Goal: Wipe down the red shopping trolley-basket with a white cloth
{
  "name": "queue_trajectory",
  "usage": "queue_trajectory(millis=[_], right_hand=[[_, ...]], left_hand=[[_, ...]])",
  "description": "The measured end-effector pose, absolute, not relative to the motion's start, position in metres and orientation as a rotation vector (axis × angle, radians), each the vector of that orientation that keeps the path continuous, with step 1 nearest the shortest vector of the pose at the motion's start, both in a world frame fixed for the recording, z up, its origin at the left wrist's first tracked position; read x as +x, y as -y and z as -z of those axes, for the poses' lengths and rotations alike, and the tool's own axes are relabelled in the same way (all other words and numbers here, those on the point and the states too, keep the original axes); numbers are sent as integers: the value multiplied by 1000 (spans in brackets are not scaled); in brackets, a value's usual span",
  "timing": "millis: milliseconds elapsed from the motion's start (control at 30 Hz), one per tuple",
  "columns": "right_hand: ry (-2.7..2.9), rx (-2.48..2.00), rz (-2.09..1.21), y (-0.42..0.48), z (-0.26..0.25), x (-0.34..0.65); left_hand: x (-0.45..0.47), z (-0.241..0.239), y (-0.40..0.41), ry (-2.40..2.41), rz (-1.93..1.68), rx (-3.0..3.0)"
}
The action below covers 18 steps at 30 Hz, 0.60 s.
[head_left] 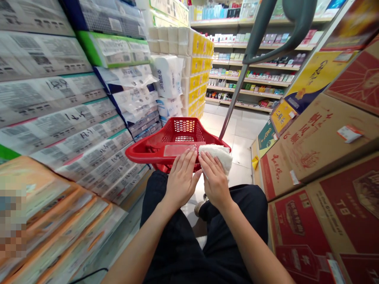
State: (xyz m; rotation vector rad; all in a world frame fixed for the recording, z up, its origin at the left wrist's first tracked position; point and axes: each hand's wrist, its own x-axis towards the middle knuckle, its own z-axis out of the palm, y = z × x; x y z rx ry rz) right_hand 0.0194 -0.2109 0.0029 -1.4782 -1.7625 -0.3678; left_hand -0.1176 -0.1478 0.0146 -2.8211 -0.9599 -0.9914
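Just in front of my knees stands a red plastic shopping basket (pixel 139 153) with a mesh wall and a pull-out handle (pixel 235 96). My left hand (pixel 184 173) lies with its fingers stretched flat at the near rim, by a pale label panel (pixel 177 150). A folded white cloth (pixel 225 157) sits over the rim's right part. My right hand (pixel 215 175) presses it there, its fingers laid over the cloth and its thumb side toward the left hand. The underside of the cloth is hidden.
Stacked tissue packs (pixel 68 118) rise close on the left, with orange packs (pixel 74 221) nearer me. Cartons (pixel 334 138) line the right side. Shelves of small goods (pixel 254 59) stand behind a tiled floor (pixel 242 128). My knees flank the basket's near side.
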Motion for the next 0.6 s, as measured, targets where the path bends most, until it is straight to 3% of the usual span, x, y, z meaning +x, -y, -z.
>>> queue_trajectory(millis=[367,600], right_hand=[[1485,-1666,209,210,-11,109],[1476,-1678,496,204,0,44]], left_hand=[[-116,-17,148,957,989,-2828],[-115,-14,149,973,1001,-2797]])
